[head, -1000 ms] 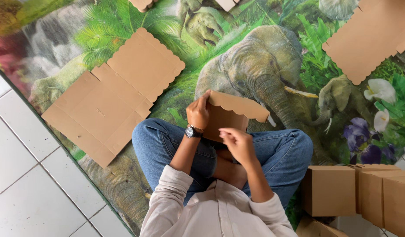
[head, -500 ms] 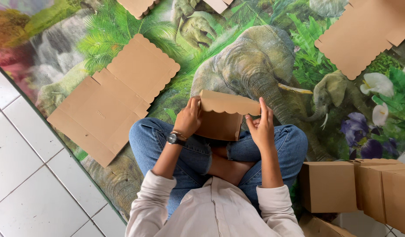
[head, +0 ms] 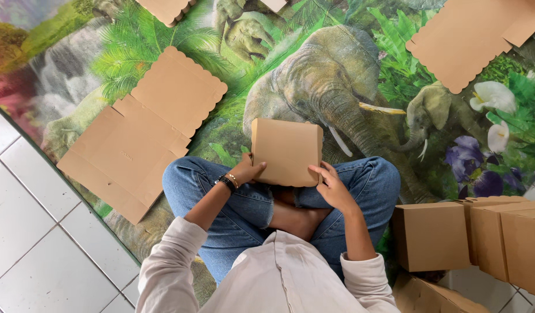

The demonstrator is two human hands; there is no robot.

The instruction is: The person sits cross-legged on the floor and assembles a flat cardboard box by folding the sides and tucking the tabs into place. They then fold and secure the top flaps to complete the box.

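Half a second ago the scalloped lid of the small brown cardboard box (head: 286, 152) stood open between your hands; now it is folded down, and the box shows a flat, closed top above your crossed legs. Your left hand (head: 248, 171) has slid to the box's lower left edge, fingers curled against its side with the thumb on top, gripping it. Your right hand (head: 332, 186) rests at the lower right corner, fingers spread and pressed to the box. You are sitting on a printed floor mat (head: 360, 64) showing elephants, palms, flowers and a waterfall, laid over white floor tiles (head: 30, 243) that show along the left. A flat, unfolded brown cardboard blank with a scalloped flap (head: 141, 130) lies on the mat just beside your left knee. Another unfolded brown blank (head: 470, 40) lies at the upper right, well apart. Assembled brown cardboard boxes (head: 470, 235) stand in a row just beside your right knee.
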